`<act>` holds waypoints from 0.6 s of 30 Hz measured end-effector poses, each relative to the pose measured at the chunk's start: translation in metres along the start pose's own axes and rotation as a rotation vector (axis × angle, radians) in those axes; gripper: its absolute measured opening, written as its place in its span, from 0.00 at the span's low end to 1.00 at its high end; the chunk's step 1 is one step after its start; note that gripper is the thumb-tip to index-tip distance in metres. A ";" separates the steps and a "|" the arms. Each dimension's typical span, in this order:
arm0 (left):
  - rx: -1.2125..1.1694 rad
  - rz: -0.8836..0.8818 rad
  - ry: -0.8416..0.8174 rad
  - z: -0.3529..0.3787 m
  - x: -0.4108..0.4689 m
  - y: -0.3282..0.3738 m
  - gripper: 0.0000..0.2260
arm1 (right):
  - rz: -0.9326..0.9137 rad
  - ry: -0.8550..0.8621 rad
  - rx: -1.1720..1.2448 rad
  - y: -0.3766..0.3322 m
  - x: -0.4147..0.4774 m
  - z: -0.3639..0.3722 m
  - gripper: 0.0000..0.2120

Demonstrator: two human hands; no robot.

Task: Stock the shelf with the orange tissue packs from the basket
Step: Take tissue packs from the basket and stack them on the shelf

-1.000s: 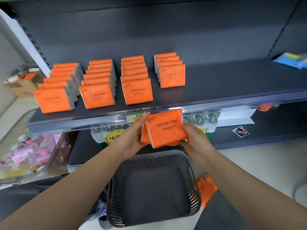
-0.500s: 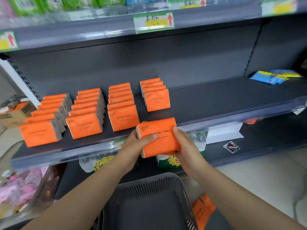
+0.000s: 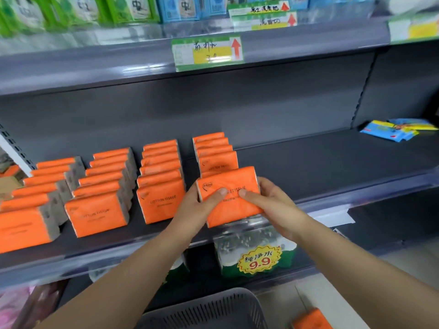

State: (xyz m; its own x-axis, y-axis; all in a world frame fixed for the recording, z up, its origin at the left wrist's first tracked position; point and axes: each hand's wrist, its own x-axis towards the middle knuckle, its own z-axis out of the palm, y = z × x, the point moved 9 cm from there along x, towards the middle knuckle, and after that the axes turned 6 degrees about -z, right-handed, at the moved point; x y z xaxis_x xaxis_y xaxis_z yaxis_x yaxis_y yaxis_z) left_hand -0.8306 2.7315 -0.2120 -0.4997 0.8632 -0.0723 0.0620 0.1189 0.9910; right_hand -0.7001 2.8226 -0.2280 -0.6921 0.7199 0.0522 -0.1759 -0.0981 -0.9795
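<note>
- Both hands held one orange tissue pack (image 3: 229, 194) at the front of the dark shelf (image 3: 320, 162), its printed face toward the camera and its lower edge overhanging the shelf's front lip.
- The left hand (image 3: 199, 210) was clenched on the pack's left side, thumb pressed flat on the printed face.
- The right hand (image 3: 268, 203) gripped the pack's right side, its thumb also on the face, the tip almost meeting the left thumb.
- The held pack sat directly in front of the rightmost row (image 3: 213, 150) of orange packs, overlapping that row's front pack; whether it touched the shelf surface could not be told.
- Three more rows of upright orange packs stood to the left: a third row (image 3: 161, 186), a second row (image 3: 102, 195) and a far-left row (image 3: 31, 210), each running from the shelf's front toward the back panel.
- The shelf to the right of the held pack was bare up to some blue and yellow packets (image 3: 394, 131) lying flat near the far right.
- A grey slotted basket (image 3: 206, 312) showed at the bottom edge, below the forearms; its inside was out of frame.
- Another orange pack (image 3: 311, 320) lay low at the right of the basket.
- A bundle of bottled water with a yellow 9.9 price sticker (image 3: 259, 260) stood on the shelf below.
- A green and yellow price tag (image 3: 207, 52) hung on the upper shelf's edge.
</note>
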 end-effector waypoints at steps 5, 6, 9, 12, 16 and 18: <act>0.046 0.047 0.065 0.001 0.035 -0.005 0.16 | -0.003 -0.066 -0.075 0.005 0.037 -0.007 0.25; 0.042 0.040 0.075 0.001 0.041 -0.008 0.16 | 0.001 -0.075 -0.087 0.007 0.043 -0.008 0.26; 0.041 0.038 0.074 0.003 0.060 -0.014 0.14 | 0.009 -0.070 -0.082 0.013 0.060 -0.008 0.32; 0.024 0.020 0.063 0.003 0.075 -0.021 0.17 | 0.000 -0.083 -0.125 0.019 0.072 -0.008 0.31; 0.036 0.013 0.070 0.003 0.089 -0.034 0.30 | -0.026 -0.085 -0.180 0.026 0.081 -0.009 0.24; 0.032 0.019 0.098 0.002 0.094 -0.038 0.32 | -0.042 -0.081 -0.188 0.028 0.084 -0.008 0.23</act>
State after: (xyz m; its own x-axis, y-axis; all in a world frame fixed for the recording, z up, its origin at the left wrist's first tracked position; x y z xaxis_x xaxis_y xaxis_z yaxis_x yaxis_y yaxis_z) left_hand -0.8781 2.8089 -0.2568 -0.5803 0.8134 -0.0409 0.0987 0.1201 0.9878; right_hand -0.7573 2.8861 -0.2526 -0.7421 0.6624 0.1020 -0.0773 0.0665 -0.9948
